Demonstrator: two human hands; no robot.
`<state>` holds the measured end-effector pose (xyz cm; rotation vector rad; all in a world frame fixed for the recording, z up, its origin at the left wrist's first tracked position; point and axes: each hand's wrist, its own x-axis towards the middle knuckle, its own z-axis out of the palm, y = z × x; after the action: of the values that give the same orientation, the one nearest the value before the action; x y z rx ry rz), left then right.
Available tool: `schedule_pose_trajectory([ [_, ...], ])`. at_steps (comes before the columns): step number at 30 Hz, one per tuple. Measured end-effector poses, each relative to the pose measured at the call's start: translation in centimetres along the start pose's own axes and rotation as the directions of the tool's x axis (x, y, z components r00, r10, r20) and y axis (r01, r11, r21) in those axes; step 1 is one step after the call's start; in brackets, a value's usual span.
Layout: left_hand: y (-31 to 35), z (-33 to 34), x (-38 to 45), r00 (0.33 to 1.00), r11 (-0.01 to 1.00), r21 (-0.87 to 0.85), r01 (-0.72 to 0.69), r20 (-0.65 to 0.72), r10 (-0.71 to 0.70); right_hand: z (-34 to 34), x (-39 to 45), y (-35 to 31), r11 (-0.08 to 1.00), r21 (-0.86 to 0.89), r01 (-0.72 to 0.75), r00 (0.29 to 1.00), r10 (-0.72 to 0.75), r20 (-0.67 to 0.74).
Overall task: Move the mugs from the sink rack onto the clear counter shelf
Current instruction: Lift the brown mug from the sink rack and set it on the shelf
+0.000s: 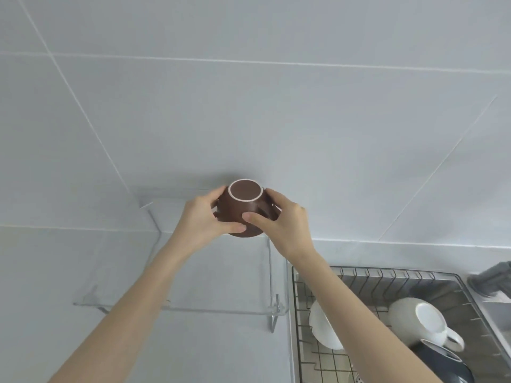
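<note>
A brown mug (240, 208) is upside down, its pale-ringed base facing up, at the back of the clear counter shelf (221, 309) near the wall. My left hand (203, 217) grips its left side and my right hand (279, 225) grips its right side, where the handle is partly hidden. Whether the mug rests on the shelf or hovers just above it I cannot tell. In the wire sink rack (467, 293) at the lower right lie a beige mug (414, 324) on its side, a dark grey mug (442, 363) and a white piece (322, 330) behind my right forearm.
A pale tiled wall rises behind the shelf. The shelf stands on the pale counter (49, 272), directly left of the rack. A grey object (492, 277) sits at the right edge beyond the rack.
</note>
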<state>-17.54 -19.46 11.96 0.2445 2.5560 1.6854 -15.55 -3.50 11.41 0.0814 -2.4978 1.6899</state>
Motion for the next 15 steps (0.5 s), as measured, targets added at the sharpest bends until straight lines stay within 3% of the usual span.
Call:
schedule_pose_trajectory([
  [8, -2.6, 0.9, 0.9, 0.999, 1.0, -0.026, -0.014, 0.031, 0.014, 0.3, 0.4, 1.8, 0.998, -0.067, -0.002, 1.0, 0.002, 0.0],
  [15, -3.2, 1.6, 0.3, 1.0, 1.0, 0.0, -0.021, -0.008, 0.021, 0.6, -0.3, 2.2, 1.0, -0.023, 0.013, 1.0, -0.014, -0.021],
])
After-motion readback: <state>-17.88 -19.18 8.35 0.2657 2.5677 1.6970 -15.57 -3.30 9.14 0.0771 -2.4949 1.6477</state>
